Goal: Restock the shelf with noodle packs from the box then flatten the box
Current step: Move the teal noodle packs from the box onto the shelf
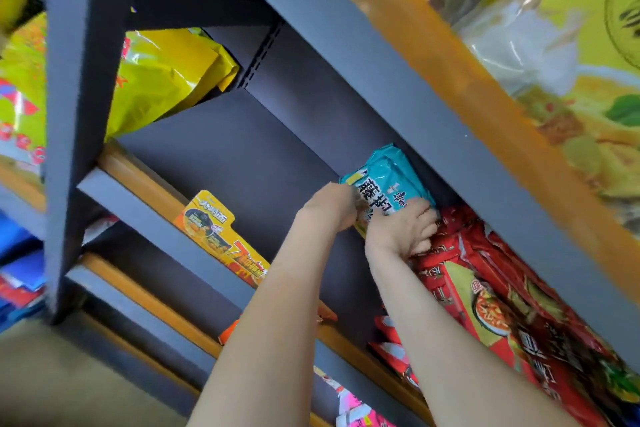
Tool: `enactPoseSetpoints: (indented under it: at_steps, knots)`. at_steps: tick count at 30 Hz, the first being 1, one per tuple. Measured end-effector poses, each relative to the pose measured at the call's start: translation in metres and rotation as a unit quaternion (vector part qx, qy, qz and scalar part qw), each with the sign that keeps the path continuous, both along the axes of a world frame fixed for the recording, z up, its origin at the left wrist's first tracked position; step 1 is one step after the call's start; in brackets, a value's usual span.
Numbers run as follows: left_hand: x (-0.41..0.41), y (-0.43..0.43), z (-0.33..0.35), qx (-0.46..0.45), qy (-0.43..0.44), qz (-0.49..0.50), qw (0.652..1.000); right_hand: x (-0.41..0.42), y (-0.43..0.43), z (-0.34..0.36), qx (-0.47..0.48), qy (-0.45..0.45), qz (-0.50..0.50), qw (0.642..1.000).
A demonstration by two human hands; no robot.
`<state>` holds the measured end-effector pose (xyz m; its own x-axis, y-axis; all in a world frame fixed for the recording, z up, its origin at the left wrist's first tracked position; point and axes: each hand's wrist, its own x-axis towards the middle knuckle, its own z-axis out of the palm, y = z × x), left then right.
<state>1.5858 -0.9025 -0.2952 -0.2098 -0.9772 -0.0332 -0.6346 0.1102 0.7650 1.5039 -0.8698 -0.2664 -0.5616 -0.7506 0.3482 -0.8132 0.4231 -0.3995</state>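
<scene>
Head view, camera strongly tilted; grey metal shelf (242, 156) with orange-edged rails runs diagonally across the frame. Teal noodle pack (391, 180) sits inside the middle bay of the shelf, standing on edge with its printed face towards the camera; it lies just beside, and appears to touch, the row of red noodle packs (485, 288) that fills the bay to the right.

Left hand (332, 204): fingers curled round the left edge of the teal noodle pack, gripping it; fingertips hidden behind the pack. Right hand (405, 229): fingers bent over the pack's lower right corner, holding it, knuckles against the nearest red pack. Both forearms reach up from the bottom of the frame, bare.

Left part of the bay beside the teal pack shows only dark back panel. Yellow bags (166, 80) lie in the bay above left; yellow-green bags (571, 80) above right, blurred. Yellow promo card (214, 229) is clipped to the front rail; beige floor (52, 374) lower left.
</scene>
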Motion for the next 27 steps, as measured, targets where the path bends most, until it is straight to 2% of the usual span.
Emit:
enactPoseSetpoints:
  at_steps: [2, 3, 6, 8, 10, 13, 16, 18, 20, 23, 27]
  knots:
    - [0.009, 0.016, 0.000, 0.011, 0.086, 0.027, 0.996, 0.003, 0.000, -0.011, -0.012, 0.026, 0.095, 0.995]
    - [0.016, 0.026, -0.002, -0.015, 0.115, 0.052, 0.992, 0.009, 0.003, -0.020, -0.023, 0.038, 0.164, 0.985]
    - [0.045, 0.062, -0.013, -0.084, 0.150, 0.156, 0.973, 0.039, 0.027, -0.039, -0.030, -0.022, 0.309, 0.950]
    - [0.067, 0.093, -0.020, -0.115, 0.188, 0.243, 0.945, 0.063, 0.051, -0.042, -0.048, -0.056, 0.372, 0.925]
    - [0.082, 0.128, -0.024, -0.148, 0.252, 0.315, 0.903, 0.083, 0.076, -0.045, -0.018, -0.092, 0.412, 0.906]
    - [0.095, 0.174, -0.025, -0.225, 0.252, 0.380, 0.861, 0.107, 0.111, -0.046, -0.009, -0.118, 0.468, 0.876]
    - [0.104, 0.213, -0.041, -0.263, 0.220, 0.479, 0.808, 0.128, 0.143, -0.042, -0.068, -0.126, 0.546, 0.826]
    - [0.108, 0.244, -0.068, -0.211, 0.210, 0.541, 0.787, 0.142, 0.168, -0.051, -0.068, -0.138, 0.611, 0.776]
    - [0.109, 0.276, -0.113, -0.108, 0.198, 0.597, 0.770, 0.154, 0.194, -0.080, -0.018, -0.151, 0.669, 0.727]
    - [0.115, 0.326, -0.194, 0.080, 0.135, 0.657, 0.737, 0.170, 0.229, -0.154, 0.136, -0.149, 0.701, 0.685]
    - [0.131, 0.383, -0.293, 0.267, 0.116, 0.678, 0.675, 0.176, 0.266, -0.277, 0.388, -0.094, 0.654, 0.642]
